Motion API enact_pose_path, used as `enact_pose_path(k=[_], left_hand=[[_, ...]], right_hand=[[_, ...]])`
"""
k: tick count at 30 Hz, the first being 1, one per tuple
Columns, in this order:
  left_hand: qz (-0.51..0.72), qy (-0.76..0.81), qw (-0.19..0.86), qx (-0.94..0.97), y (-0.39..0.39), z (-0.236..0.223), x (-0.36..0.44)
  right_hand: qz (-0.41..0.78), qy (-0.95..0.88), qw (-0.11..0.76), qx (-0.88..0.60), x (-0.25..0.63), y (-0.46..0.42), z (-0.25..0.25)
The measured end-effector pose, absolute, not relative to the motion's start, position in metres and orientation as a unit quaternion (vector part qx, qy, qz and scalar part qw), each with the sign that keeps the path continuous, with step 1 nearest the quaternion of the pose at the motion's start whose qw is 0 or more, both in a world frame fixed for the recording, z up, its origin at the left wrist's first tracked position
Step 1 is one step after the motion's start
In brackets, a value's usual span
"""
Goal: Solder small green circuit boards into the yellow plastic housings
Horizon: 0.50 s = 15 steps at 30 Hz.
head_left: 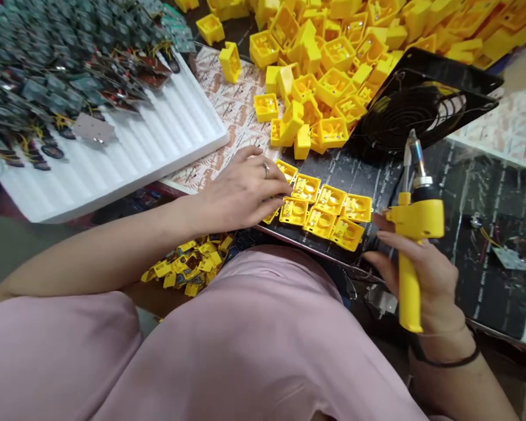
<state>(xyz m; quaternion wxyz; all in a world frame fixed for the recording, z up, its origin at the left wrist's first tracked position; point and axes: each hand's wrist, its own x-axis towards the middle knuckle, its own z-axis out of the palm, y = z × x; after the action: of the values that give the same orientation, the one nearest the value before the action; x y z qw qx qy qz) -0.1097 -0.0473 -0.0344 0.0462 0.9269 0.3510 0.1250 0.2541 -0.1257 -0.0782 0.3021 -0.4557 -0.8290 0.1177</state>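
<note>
My right hand (414,263) grips a yellow-handled soldering gun (409,234), whose metal tip (416,155) points up and away. My left hand (245,190) rests with its fingers on a group of square yellow plastic housings (319,207), set out on a black mat (377,181). A ring shows on one finger. The fingers cover the nearest housings. Shiny metal contacts sit inside the housings. The tip of the soldering gun is apart from them, above the mat to the right.
A large heap of yellow housings (333,58) lies at the back, beside a black wire-guarded fan (421,105). A white foam tray (158,146) holds several wired circuit boards. Assembled yellow pieces (186,266) lie near my lap.
</note>
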Motion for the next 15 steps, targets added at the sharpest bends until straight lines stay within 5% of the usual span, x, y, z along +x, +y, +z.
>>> enact_pose_path(k=[9, 15], left_hand=[[-0.064, 0.314, 0.081, 0.944, -0.034, -0.035, -0.057], [-0.104, 0.298, 0.077, 0.946, -0.03, -0.026, -0.089]], right_hand=[[0.144, -0.903, 0.236, -0.329, 0.248, -0.057, -0.091], [0.134, -0.886, 0.272, -0.349, 0.213, -0.069, -0.088]])
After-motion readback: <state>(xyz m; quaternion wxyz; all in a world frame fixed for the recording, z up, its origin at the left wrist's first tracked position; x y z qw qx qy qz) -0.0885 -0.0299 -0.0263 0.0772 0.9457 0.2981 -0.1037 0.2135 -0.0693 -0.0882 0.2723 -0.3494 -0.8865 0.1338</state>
